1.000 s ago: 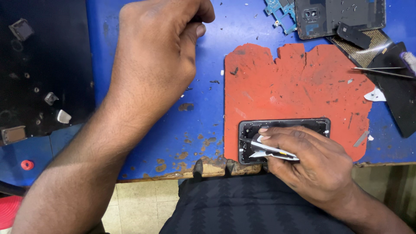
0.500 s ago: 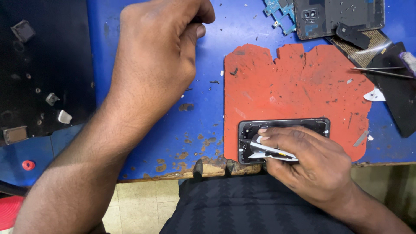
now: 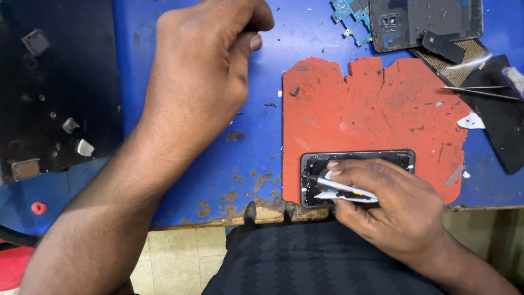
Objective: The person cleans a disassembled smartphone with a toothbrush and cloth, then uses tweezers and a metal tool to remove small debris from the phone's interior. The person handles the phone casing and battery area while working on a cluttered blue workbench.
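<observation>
The right hand (image 3: 390, 205) lies flat over the opened phone (image 3: 357, 175), pinching a thin white tool (image 3: 344, 188) against its insides. The phone sits at the near edge of a ragged, scuffed red mat (image 3: 376, 109). Left of the mat, the left hand (image 3: 204, 76) is curled into a loose fist on the chipped blue table (image 3: 256, 158).

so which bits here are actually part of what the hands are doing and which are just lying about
In use:
right hand
white tool
opened phone
red mat

Lying about:
phone back cover
blue circuit board
tweezers
small metal parts
left hand, fisted on the blue table
</observation>
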